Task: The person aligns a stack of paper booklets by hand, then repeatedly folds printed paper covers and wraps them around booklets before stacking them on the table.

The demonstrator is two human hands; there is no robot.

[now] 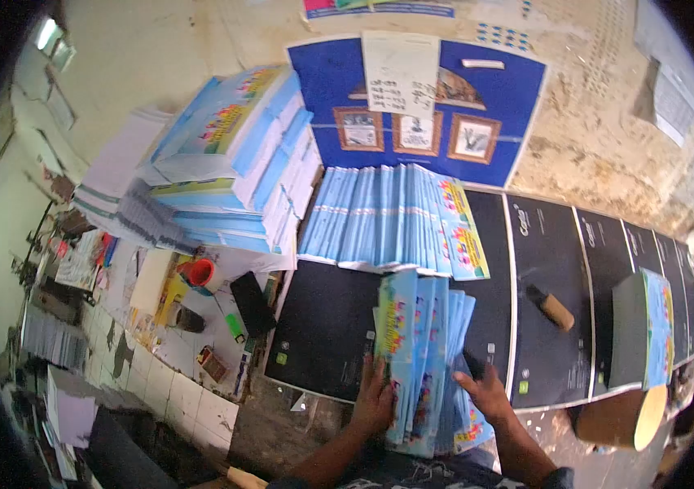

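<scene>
One left hand, one right hand, fingers part-open around fanned blue booklets with blurred cover lettering.

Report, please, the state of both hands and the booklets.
Left hand on left edge of blue booklets, upright fan. Right hand open at their right side. Overlapping booklet row lies just beyond; brown-handled tool off right.
</scene>
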